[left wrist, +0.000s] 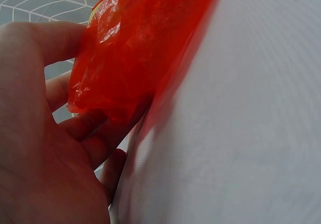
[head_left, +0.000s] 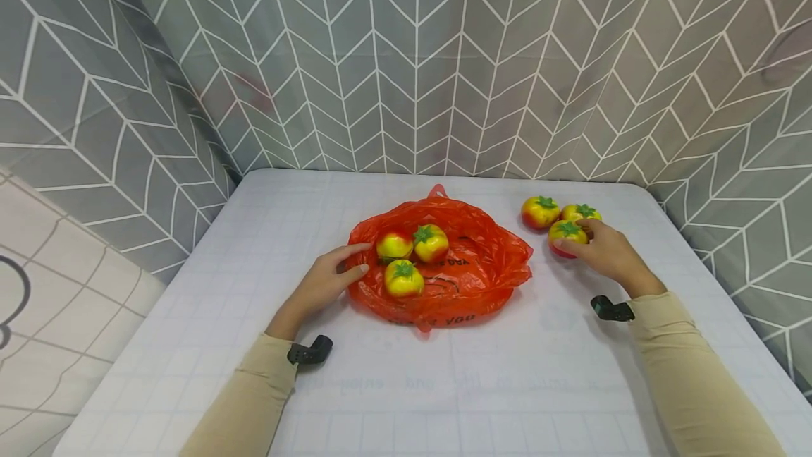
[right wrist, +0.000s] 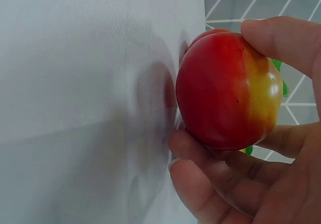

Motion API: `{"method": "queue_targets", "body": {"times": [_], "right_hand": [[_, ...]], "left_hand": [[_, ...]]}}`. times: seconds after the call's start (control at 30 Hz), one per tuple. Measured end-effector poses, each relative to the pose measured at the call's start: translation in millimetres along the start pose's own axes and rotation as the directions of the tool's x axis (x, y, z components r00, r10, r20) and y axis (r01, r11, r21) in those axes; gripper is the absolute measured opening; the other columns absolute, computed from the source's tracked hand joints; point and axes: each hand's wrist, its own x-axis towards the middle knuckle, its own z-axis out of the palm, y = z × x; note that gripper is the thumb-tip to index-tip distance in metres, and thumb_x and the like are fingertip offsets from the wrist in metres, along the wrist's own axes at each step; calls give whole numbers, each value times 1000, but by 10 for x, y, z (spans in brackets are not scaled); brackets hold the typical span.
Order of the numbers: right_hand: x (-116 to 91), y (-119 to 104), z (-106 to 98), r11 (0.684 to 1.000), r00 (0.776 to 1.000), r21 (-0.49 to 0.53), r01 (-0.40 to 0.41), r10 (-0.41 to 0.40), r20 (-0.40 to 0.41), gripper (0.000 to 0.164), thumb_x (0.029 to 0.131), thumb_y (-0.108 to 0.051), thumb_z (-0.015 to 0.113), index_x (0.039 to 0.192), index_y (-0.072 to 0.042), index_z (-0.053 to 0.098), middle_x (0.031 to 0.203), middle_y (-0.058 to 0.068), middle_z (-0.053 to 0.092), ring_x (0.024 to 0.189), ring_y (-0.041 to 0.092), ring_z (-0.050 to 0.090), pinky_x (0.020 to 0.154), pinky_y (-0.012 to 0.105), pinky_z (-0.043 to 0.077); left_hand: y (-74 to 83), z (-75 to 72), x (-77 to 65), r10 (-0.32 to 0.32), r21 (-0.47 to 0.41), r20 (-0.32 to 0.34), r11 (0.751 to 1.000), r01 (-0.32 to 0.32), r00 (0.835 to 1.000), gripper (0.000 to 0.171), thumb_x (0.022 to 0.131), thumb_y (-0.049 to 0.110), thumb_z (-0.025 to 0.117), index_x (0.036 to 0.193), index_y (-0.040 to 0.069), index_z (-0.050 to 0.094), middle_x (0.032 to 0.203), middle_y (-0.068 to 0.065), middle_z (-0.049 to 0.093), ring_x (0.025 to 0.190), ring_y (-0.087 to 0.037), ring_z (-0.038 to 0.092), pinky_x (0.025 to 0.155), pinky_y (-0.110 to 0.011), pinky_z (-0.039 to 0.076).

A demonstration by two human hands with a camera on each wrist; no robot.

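Your right hand (head_left: 605, 252) grips a red-and-yellow toy tomato (right wrist: 225, 91) with curled fingers (right wrist: 210, 184) on the white table (head_left: 444, 386), beside two matching tomatoes (head_left: 540, 211). Your left hand (head_left: 326, 281) pinches the rim of the crumpled red plastic bag (head_left: 482, 259), which lies at table centre holding three tomatoes (head_left: 404, 278).

Staged recording booth, patterned backdrop (head_left: 406, 55), white table (head_left: 444, 386)

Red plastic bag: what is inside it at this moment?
The red plastic bag lies open on the table with three tomatoes inside. The left hand holds its edge. Anything under the crumpled folds is covered and cannot be seen.
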Motion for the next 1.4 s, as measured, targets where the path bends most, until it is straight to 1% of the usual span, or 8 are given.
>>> {"method": "queue_targets", "body": {"times": [0.37, 0.53, 0.67, 0.83, 1.1, 1.4], "right_hand": [[20, -12, 42, 999, 999, 16, -31, 30, 34, 98, 94, -62, 56, 148, 15, 28, 136, 39, 44, 120, 52, 45, 101, 68, 39], [22, -3, 68, 999, 998, 16, -42, 42, 39, 100, 93, -63, 56, 148, 15, 27, 137, 38, 43, 120, 52, 45, 101, 67, 39], [21, 5, 84, 999, 998, 16, -49, 48, 44, 104, 92, -67, 56, 148, 15, 26, 136, 37, 43, 120, 51, 44, 101, 67, 40], [24, 4, 105, 998, 997, 28, -50, 48, 52, 107, 89, -71, 56, 149, 13, 26, 137, 36, 43, 121, 51, 44, 101, 67, 40], [38, -10, 137, 998, 997, 31, -53, 52, 52, 106, 88, -72, 55, 148, 11, 29, 135, 34, 46, 119, 49, 46, 98, 65, 44], [37, 4, 141, 998, 998, 41, -44, 42, 54, 108, 88, -74, 54, 149, 11, 28, 135, 35, 45, 119, 50, 46, 97, 65, 45]], "left_hand": [[18, -2, -2, 13, 6, -4, 1000, -13, 1000, 46, 97, 31, 64, 142, 22, 58, 147, -8, 51, 140, -32, 41, 114, -55, 32], [16, 0, -4, 46, -5, -9, 999, -46, 999, 46, 97, 28, 65, 142, 18, 58, 147, -10, 52, 140, -33, 41, 115, -55, 31], [7, 0, -5, 60, -6, -14, 998, -60, 998, 46, 97, 28, 65, 142, 18, 58, 146, -9, 52, 140, -33, 41, 115, -55, 29], [8, 1, -4, 59, -4, -15, 998, -60, 998, 46, 97, 29, 65, 142, 19, 58, 146, -8, 53, 140, -33, 41, 115, -56, 30], [-14, 2, 6, 62, -1, -14, 998, -62, 998, 46, 97, 30, 65, 142, 19, 58, 146, -9, 53, 140, -33, 41, 115, -56, 29], [-16, 5, 2, 46, -3, -11, 999, -46, 999, 47, 97, 31, 65, 142, 21, 58, 147, -8, 52, 140, -32, 40, 115, -55, 29]]}}
